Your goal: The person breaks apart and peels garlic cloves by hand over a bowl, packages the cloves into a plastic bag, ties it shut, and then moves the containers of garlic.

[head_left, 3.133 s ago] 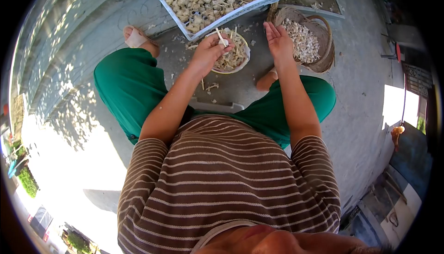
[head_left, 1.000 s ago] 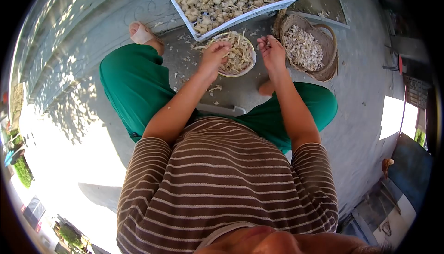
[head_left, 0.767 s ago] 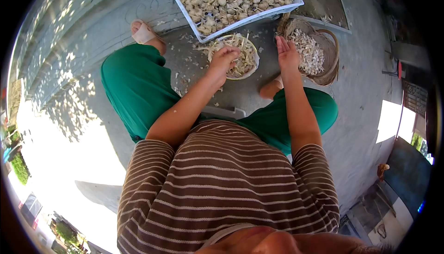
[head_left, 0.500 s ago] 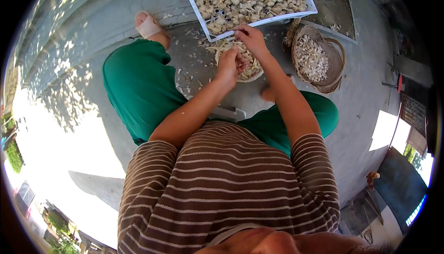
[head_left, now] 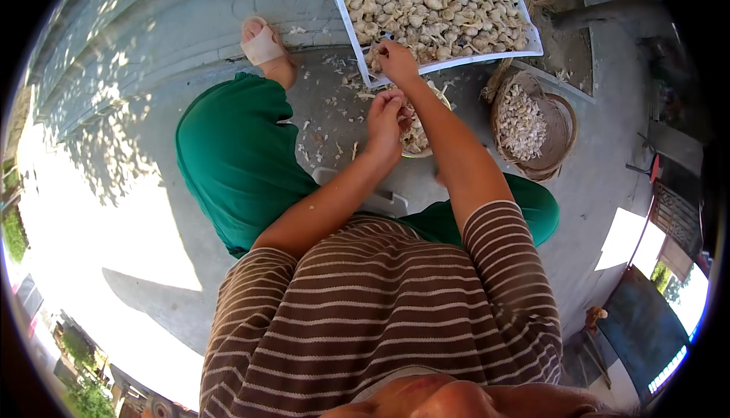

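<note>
A white crate (head_left: 456, 61) full of garlic bulbs (head_left: 433, 7) lies in front of me. Over its near left corner is my right hand (head_left: 398, 62), fingers bent down among the bulbs; whether they grip one is too small to make out. My left hand (head_left: 385, 121) is closed, fingers curled in, just short of the crate. What it holds, if anything, is hidden. Below my right forearm stands a round bowl (head_left: 417, 154) with pale garlic skins and pieces, partly covered by my arm and left hand.
To the right a wicker basket (head_left: 561, 133) holds a heap of separated garlic cloves (head_left: 520, 123). Scraps of garlic skin (head_left: 334, 117) litter the concrete floor on the left. My sandalled foot (head_left: 264, 45) is beside the crate. A dark pole-like object (head_left: 608, 13) juts in at upper right.
My right hand has moved over the crate's edge into its near left corner. My left hand stays closed near the bowl. The whole view has shifted a little.
</note>
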`<action>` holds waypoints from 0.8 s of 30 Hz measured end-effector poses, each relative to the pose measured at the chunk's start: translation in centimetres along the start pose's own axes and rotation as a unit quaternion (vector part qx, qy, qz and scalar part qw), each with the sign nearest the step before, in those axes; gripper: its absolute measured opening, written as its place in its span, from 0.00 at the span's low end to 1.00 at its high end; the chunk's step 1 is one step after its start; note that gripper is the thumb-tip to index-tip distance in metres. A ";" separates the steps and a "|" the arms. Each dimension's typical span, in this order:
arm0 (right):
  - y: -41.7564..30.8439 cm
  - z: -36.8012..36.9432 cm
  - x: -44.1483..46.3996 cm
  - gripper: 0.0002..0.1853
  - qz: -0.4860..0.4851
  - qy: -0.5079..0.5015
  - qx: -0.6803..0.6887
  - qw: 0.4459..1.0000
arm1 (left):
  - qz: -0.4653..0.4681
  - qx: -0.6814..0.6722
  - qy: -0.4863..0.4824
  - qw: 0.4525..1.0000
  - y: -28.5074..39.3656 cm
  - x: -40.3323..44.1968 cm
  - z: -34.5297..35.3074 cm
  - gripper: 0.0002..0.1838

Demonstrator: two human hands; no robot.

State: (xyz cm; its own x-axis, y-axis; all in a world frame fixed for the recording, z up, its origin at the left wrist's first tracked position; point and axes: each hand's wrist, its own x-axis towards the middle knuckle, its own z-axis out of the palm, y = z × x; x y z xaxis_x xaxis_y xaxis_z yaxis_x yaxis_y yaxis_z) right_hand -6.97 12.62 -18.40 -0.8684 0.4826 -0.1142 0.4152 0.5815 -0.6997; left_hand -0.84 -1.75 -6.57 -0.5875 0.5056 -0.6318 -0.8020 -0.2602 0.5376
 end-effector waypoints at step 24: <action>-5.9 -14.6 -18.2 0.06 0.032 0.090 0.507 0.857 | 0.054 0.127 -0.243 0.960 -1.3 -2.8 1.9 0.19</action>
State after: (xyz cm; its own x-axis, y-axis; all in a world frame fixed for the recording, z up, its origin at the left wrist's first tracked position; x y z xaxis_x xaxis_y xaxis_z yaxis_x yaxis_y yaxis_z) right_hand 10.29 9.93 -1.89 -0.7586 0.6387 -0.1284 -0.0678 -0.2733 -0.9595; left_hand 2.03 -1.26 -4.40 -0.4966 0.8272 -0.2630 -0.6513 -0.1548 0.7429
